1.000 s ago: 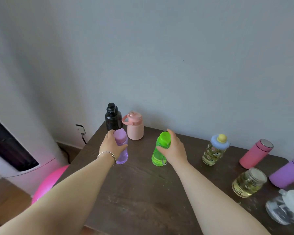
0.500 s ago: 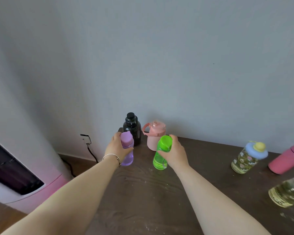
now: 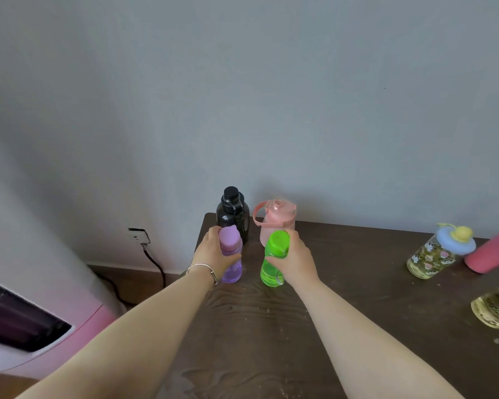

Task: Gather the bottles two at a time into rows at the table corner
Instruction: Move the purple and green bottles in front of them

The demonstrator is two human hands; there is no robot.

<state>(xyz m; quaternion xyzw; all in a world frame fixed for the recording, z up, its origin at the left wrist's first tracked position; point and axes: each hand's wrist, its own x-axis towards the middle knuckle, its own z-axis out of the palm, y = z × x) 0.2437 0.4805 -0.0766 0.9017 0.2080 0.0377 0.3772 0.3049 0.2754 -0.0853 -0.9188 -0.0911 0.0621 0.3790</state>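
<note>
Fingers wrapped: left hand [image 3: 213, 254] round purple bottle [image 3: 231, 260], right hand [image 3: 296, 259] round green bottle [image 3: 272, 260]; both look light, smooth plastic, grip mid-body, nr table [image 3: 357, 283] back-left corner.

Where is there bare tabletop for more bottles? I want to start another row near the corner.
The corner is crowded: the black bottle and pink jug stand at the wall, with the purple bottle in the left hand and the green bottle in the right hand just before them. Bare table runs from the right hand to the flowered bottle, and nearer, between the forearms.
</note>
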